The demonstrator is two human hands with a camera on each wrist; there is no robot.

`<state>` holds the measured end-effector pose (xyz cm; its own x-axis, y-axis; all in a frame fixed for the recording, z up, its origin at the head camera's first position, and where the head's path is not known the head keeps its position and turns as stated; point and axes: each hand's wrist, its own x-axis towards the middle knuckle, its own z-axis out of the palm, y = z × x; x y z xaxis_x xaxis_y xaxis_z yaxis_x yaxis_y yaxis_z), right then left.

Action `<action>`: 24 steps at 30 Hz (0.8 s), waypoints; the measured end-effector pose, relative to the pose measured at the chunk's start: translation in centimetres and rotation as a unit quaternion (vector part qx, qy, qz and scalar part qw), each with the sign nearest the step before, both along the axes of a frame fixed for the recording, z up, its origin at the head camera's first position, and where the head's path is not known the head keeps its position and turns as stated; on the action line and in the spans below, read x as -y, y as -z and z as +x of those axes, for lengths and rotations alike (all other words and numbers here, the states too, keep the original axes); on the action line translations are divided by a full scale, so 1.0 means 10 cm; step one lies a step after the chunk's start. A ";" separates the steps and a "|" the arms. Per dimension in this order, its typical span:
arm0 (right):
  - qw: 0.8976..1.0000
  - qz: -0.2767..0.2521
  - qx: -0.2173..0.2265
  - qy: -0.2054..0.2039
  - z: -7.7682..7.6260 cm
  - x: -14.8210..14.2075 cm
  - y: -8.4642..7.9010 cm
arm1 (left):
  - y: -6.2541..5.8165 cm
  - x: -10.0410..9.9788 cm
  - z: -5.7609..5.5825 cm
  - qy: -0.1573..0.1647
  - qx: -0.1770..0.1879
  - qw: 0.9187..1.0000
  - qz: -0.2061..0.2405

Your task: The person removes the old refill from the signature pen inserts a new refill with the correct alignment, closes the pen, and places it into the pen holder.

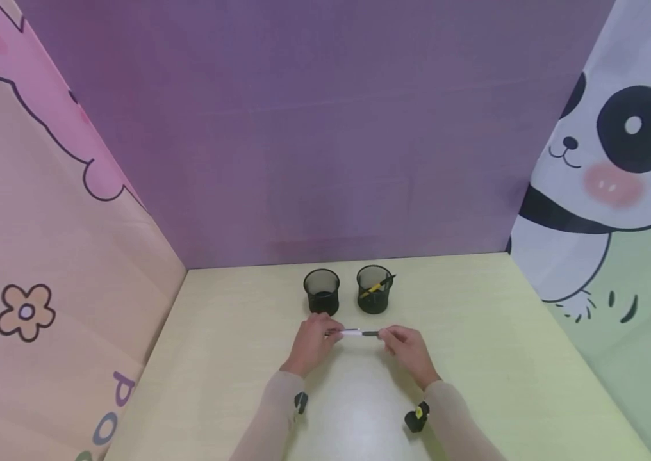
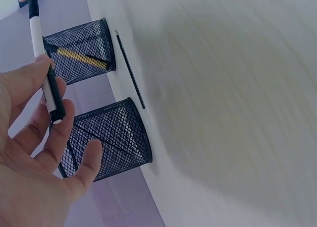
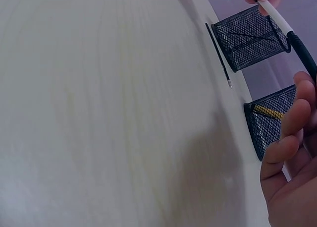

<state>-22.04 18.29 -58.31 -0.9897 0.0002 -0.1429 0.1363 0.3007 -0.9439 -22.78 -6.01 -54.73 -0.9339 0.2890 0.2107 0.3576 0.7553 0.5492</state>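
Observation:
A white pen point(image 2: 37, 36) with black ends is held level between both hands, above the table. My left hand point(image 1: 313, 342) pinches one black end between thumb and fingers, with its other fingers spread loosely in the left wrist view. At the opposite end, my right hand point(image 1: 409, 352) grips the black section, its fingers curled, partly cut off by the edge of the right wrist view. Beyond the pen a thin dark pen refill point(image 2: 131, 71) with a pale tip lies on the table, close in front of the two mesh cups.
Two black mesh pen cups stand behind the hands. The left cup point(image 1: 321, 301) has thin dark sticks in it; the right cup point(image 1: 373, 302) holds a yellow and black pen-like thing point(image 1: 377, 286). A purple panel point(image 1: 325, 160) rises at the table's back edge, with printed panels at both sides.

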 end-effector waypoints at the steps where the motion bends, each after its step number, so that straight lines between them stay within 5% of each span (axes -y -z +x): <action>1: 1.000 -0.001 0.001 0.000 0.00 0.00 0.00 | 0.00 0.00 0.00 0.000 0.001 1.000 0.000; 24: 1.000 -0.016 0.009 0.001 0.02 0.04 0.01 | 0.03 0.02 0.00 0.009 -0.028 1.000 0.011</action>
